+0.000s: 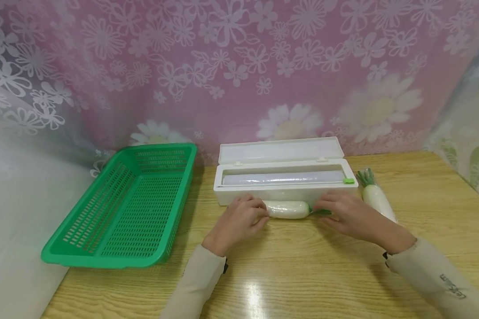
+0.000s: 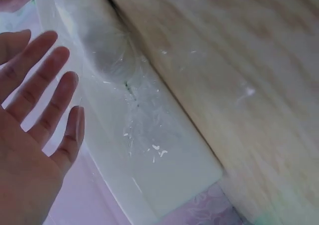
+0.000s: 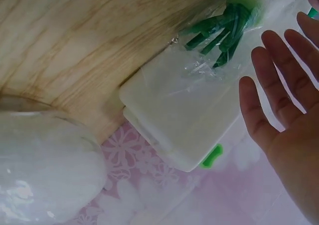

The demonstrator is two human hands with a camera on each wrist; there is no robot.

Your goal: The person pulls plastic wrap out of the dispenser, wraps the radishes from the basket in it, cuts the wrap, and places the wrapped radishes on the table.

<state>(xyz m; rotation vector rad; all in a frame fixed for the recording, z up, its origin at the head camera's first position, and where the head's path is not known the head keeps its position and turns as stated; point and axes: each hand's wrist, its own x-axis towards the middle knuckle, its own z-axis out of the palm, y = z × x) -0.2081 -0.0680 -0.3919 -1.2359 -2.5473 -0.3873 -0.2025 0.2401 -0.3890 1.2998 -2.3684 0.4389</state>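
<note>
A white radish (image 1: 288, 209) wrapped in clear plastic film lies along the front of a white cling film box (image 1: 285, 195). My left hand (image 1: 241, 217) is at the radish's root end, its fingers spread and slightly bent in the left wrist view. Loose crinkled film (image 2: 144, 130) trails off that end. At the leafy end is my right hand (image 1: 345, 215), with fingers loosely extended near the green stalks (image 3: 222, 33), which show through the film in the right wrist view. Inside the box, under its raised lid (image 1: 281, 151), lies a roll of film (image 1: 283, 178).
A second wrapped radish (image 1: 377, 201) lies right of the box, beside my right forearm. On the left of the wooden table (image 1: 279, 274) stands a green plastic basket (image 1: 169, 208). A green slider (image 1: 349, 180) sits at the box's right end. Flowered pink cloth (image 1: 223, 93) hangs behind.
</note>
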